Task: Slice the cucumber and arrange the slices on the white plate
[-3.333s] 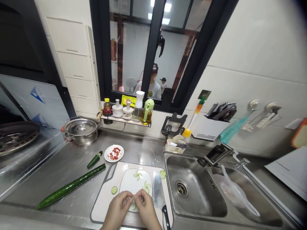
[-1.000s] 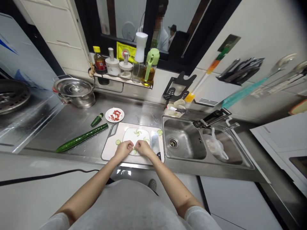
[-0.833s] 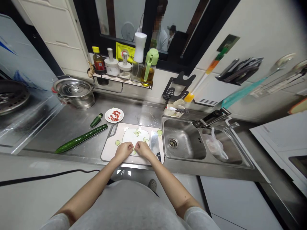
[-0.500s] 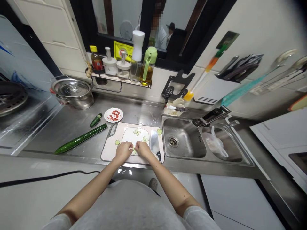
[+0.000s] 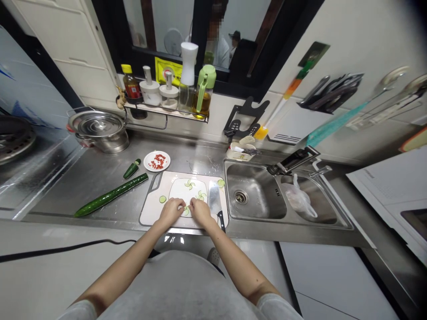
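Note:
A white squarish plate (image 5: 179, 188) rests on the pale cutting board (image 5: 153, 213), with thin cucumber slices (image 5: 190, 184) fanned out in small pinwheels on it. Over its near edge, my left hand (image 5: 171, 210) has its fingertips pinched together; what they hold is too small to make out. Just to the right, my right hand (image 5: 200, 210) pinches at a pale green cucumber slice (image 5: 187, 207) between the two hands. A kitchen knife (image 5: 214, 198) lies on the board beside my right hand. Single cucumber rounds (image 5: 162, 199) sit at the board's left and upper right corner.
Left of the board lie a long cucumber (image 5: 111, 195) and a short cut piece (image 5: 131, 170). Behind is a small plate (image 5: 147, 162) of chopped red bits. The sink (image 5: 256, 215) borders the board's right. A steel pot (image 5: 116, 141) and a bottle rack (image 5: 156, 108) stand farther back.
My fingertips have shifted slightly over the near edge of the plate, still close together. The right hand sits a little nearer the knife handle. The whole view has moved slightly.

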The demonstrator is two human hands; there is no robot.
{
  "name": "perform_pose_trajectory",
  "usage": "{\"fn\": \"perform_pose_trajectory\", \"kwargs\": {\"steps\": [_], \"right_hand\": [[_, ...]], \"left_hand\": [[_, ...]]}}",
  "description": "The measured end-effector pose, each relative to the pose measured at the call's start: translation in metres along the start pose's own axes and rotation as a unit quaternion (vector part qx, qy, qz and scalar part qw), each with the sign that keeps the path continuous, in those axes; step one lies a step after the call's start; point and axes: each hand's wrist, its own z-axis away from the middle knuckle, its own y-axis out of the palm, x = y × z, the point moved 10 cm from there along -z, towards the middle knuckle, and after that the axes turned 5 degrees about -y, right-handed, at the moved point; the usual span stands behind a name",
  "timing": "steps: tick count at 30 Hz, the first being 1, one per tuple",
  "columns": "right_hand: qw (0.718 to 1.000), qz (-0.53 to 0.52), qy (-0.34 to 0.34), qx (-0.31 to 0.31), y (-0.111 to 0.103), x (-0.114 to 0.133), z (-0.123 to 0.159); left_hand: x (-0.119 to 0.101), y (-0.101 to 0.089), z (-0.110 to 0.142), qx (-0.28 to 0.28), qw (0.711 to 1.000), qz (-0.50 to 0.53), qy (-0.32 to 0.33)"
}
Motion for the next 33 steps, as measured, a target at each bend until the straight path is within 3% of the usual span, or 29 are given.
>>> {"fn": "perform_pose_trajectory", "kwargs": {"steps": [12, 21, 28, 31, 33], "right_hand": [[1.000, 0.008, -0.021, -0.013, 0.000, 0.007, 0.019], [0.999, 0.024, -0.031, -0.015, 0.009, 0.015, 0.031], [0.999, 0.018, -0.020, -0.034, 0.010, 0.017, 0.034], [0.998, -0.002, -0.013, -0.061, 0.005, 0.016, 0.038], [0.996, -0.025, -0.006, -0.086, -0.002, 0.012, 0.042]], "left_hand": [[0.002, 0.003, -0.001, -0.005, 1.000, 0.005, 0.013], [-0.002, 0.000, 0.003, -0.030, 0.997, 0.004, 0.076], [0.001, 0.002, 0.003, -0.037, 0.997, 0.022, 0.066], [0.010, -0.010, 0.004, -0.065, 0.996, 0.045, 0.046], [0.028, -0.027, 0.006, -0.114, 0.992, 0.060, 0.009]]}}
